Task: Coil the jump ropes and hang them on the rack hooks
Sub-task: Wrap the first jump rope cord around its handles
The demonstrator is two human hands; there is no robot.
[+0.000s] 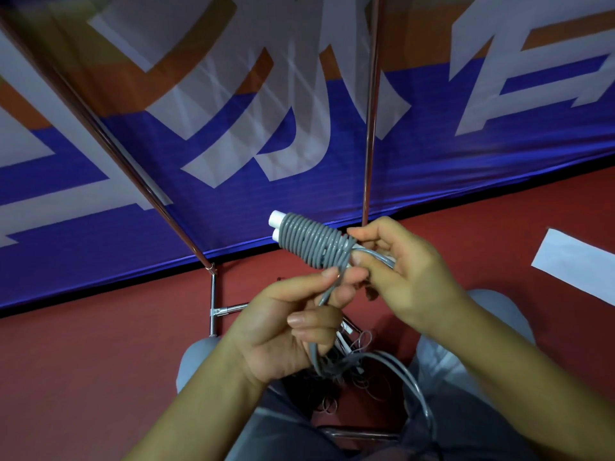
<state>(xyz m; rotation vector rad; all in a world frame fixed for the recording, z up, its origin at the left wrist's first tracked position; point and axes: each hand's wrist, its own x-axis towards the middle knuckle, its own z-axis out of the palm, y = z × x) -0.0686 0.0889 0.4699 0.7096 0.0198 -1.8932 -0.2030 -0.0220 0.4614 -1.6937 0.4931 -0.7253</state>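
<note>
A grey jump rope [311, 241] is wound in tight turns round its two white handles [279, 219], which lie side by side and point up-left. My right hand [402, 271] grips the handle ends on the right of the coil. Just below the coil, my left hand [293, 324] pinches the free grey cord between thumb and fingers. The loose cord [406, 374] hangs down past my left palm and loops over my lap. Two metal rack poles [370, 154] rise in front of me; no hooks show.
A blue, orange and white banner [233, 144] hangs behind the poles. The floor is red [83, 354], with a white sheet [575, 264] at the right. A pile of dark and grey ropes [336, 384] lies between my knees near the rack's base bar [229, 309].
</note>
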